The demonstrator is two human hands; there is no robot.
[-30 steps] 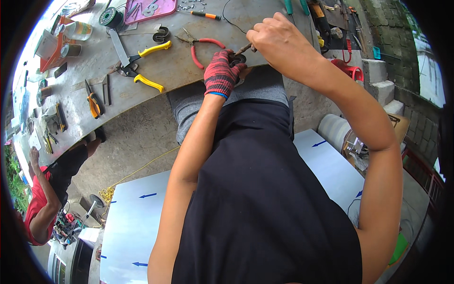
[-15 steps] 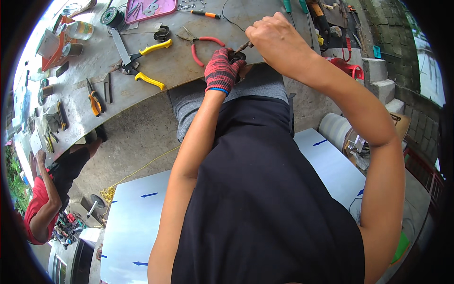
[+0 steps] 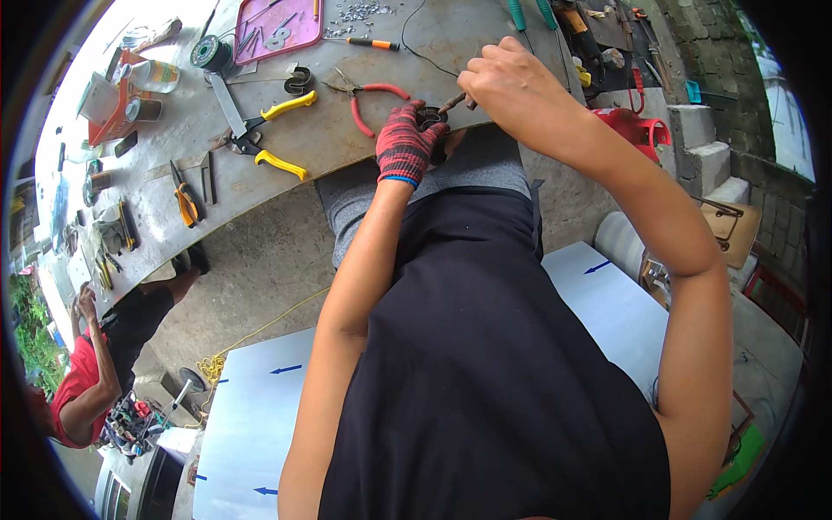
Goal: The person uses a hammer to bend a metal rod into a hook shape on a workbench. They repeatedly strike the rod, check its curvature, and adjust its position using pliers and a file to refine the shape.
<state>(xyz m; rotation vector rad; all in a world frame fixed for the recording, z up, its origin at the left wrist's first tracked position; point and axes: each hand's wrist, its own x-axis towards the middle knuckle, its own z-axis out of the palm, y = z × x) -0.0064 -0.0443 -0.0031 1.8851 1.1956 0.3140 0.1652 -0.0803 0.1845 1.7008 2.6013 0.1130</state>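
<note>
My left hand (image 3: 404, 146), in a red-and-black striped knit glove with a blue cuff, is closed around a dark curved metal piece (image 3: 432, 116) at the table's near edge. My bare right hand (image 3: 510, 80) is in a fist around a thin rod-like tool (image 3: 452, 103). The tool's tip reaches the dark piece; whether it sits inside or against it I cannot tell. Just beyond my left hand lie red-handled pliers (image 3: 357, 94), spread apart. Yellow-handled snips (image 3: 251, 139) rest further left. A similar dark curled piece (image 3: 298, 80) lies beyond the snips.
The metal table (image 3: 334, 139) bears orange-handled pliers (image 3: 185, 204), a wire spool (image 3: 209, 54), a pink tray (image 3: 299, 42) with small parts, an orange-handled screwdriver (image 3: 373, 43) and an orange basket (image 3: 108, 130) with jars. At the far left stands a co-worker in a red shirt (image 3: 78, 381).
The whole view has shifted slightly. My hands stay on the dark piece and the tool, whose angle looks a little flatter. The co-worker's hands have come up off the table edge.
</note>
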